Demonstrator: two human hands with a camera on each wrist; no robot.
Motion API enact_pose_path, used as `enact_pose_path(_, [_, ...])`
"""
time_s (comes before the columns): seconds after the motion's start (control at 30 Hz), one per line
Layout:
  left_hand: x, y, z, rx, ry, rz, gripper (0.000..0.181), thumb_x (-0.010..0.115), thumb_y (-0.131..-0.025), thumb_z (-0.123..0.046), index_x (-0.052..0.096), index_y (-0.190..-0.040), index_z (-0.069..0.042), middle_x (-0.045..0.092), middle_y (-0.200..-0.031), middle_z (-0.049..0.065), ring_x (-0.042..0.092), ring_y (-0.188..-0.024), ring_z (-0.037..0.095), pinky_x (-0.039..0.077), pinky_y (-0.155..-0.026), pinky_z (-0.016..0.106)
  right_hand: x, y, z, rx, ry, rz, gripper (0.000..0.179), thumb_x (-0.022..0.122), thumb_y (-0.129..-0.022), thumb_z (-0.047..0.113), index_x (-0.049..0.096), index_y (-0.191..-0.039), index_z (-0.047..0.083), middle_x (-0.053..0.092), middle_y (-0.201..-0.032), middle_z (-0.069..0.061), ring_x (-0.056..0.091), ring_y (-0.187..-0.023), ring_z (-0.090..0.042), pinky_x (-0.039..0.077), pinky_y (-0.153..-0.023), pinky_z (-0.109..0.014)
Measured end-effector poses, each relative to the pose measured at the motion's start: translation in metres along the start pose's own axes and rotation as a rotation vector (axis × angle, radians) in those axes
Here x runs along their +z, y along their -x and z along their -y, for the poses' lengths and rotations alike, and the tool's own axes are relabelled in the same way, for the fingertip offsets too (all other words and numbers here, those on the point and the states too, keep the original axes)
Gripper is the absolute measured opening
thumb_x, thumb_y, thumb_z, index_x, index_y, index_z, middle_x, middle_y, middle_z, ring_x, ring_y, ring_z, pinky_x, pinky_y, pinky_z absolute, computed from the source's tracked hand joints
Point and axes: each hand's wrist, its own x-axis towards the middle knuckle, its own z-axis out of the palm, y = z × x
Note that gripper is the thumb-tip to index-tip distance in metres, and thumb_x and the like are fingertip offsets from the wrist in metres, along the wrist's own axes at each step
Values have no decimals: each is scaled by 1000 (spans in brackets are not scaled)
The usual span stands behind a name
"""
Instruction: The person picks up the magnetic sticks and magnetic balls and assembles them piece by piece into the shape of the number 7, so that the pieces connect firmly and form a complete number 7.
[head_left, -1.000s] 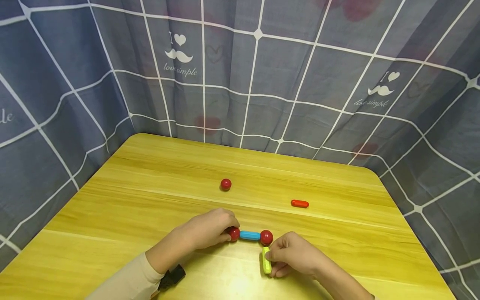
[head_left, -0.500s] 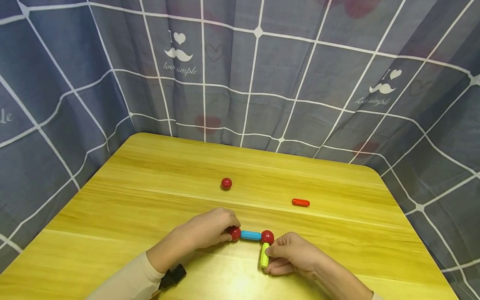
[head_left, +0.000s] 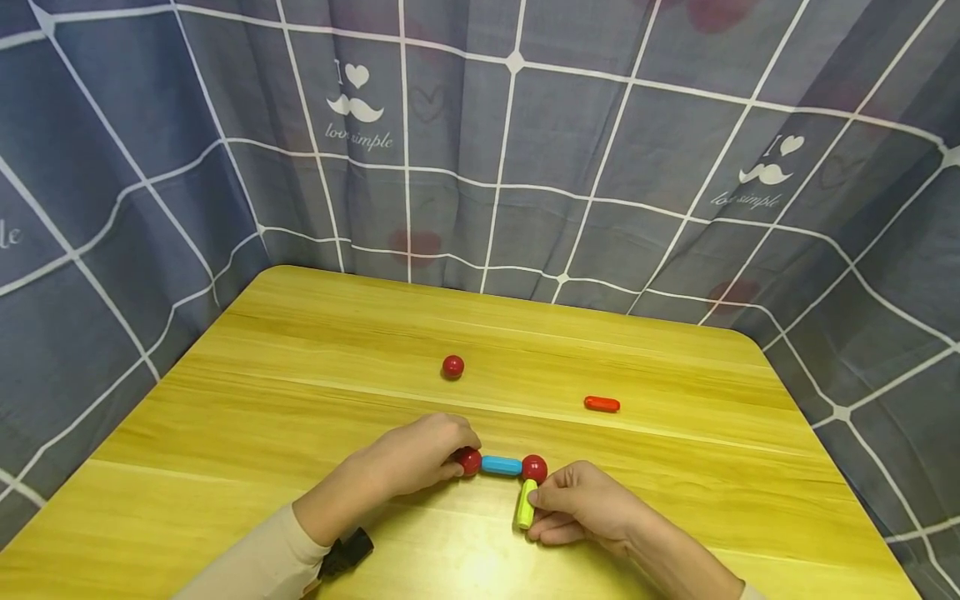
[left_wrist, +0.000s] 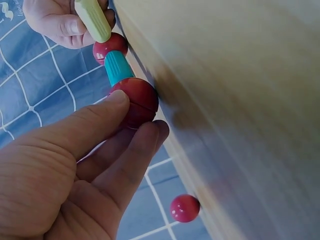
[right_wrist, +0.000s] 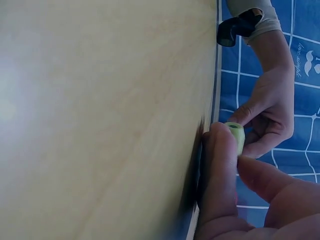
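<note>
My left hand (head_left: 426,454) pinches a red ball (left_wrist: 139,101) between thumb and fingers. From that ball a blue rod (head_left: 501,466) runs across to a second red ball (head_left: 534,468). My right hand (head_left: 588,504) pinches a yellow-green rod (head_left: 527,505) between thumb and fingers. This rod's far end meets the second ball, and it slants toward me, roughly square to the blue rod. In the right wrist view a hole shows in the near end of the yellow-green rod (right_wrist: 237,136), with my fingers around it.
A loose red ball (head_left: 453,367) lies farther back on the wooden table (head_left: 337,333). To its right lies a short red rod (head_left: 602,404). A black wrist-camera mount (head_left: 347,553) sits under the left sleeve. A blue-grey checked curtain (head_left: 465,167) hangs behind the table.
My right hand has brought the yellow-green rod up from below the second ball until its end meets it. The joined balls and blue rod have shifted slightly away from me.
</note>
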Motion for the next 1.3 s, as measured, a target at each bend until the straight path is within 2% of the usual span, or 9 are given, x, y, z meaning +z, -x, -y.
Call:
enact_pose_path(0.17, [0,0,0,5,-14,-3,12,77,-85,-12,70,-95,-9,65,-88,-3,55,-80,6,48,-71,20,0,0,-1,-10,85,-17,23,61,-95,14,65,-92,-8,70,-82,-17,70,-70,-18,57,-62,-27])
enact_pose_path(0.43, [0,2,-1,-7,-16,6,13,78,-83,-10,70,-93,-10,64,-87,-4,54,-79,4,48,-70,19,-5,4,1,-46,159,-24,24,61,-95,13,63,-98,-11,69,-88,-19,70,-76,-25,58,-66,-34])
enact_pose_path(0.7, [0,3,-2,-11,-19,0,12,78,-83,-11,70,-92,-10,64,-87,-4,54,-80,4,48,-70,18,-19,7,11,-97,284,-120,24,58,-97,14,62,-103,-8,68,-90,-16,68,-80,-29,58,-70,-38])
enact_pose_path(0.83, [0,3,-3,-14,-18,3,12,78,-84,-11,69,-92,-10,63,-87,-5,53,-78,4,47,-69,18,-29,6,18,-147,392,-220,21,61,-95,14,62,-103,-5,67,-86,-15,66,-76,-29,57,-66,-37])
enact_pose_path(1.03, [0,3,-3,-20,-16,4,12,77,-84,-12,70,-93,-11,62,-87,-5,52,-78,4,47,-70,18,-43,2,25,-208,641,-473,17,69,-91,16,67,-102,4,66,-81,-7,63,-69,-23,51,-55,-32])
enact_pose_path(1.17, [0,2,-3,-23,-15,5,12,77,-84,-12,70,-94,-10,62,-86,-5,52,-77,4,47,-69,18,-53,-2,29,-263,850,-630,16,71,-88,16,69,-102,8,66,-86,1,61,-74,-14,51,-64,-31])
enact_pose_path(1.3, [0,2,-3,-25,-9,2,12,77,-84,-12,70,-93,-10,62,-85,-5,52,-76,3,47,-68,17,-65,-5,33,-328,1058,-731,21,72,-85,14,70,-104,8,66,-93,-2,58,-76,-15,48,-69,-36])
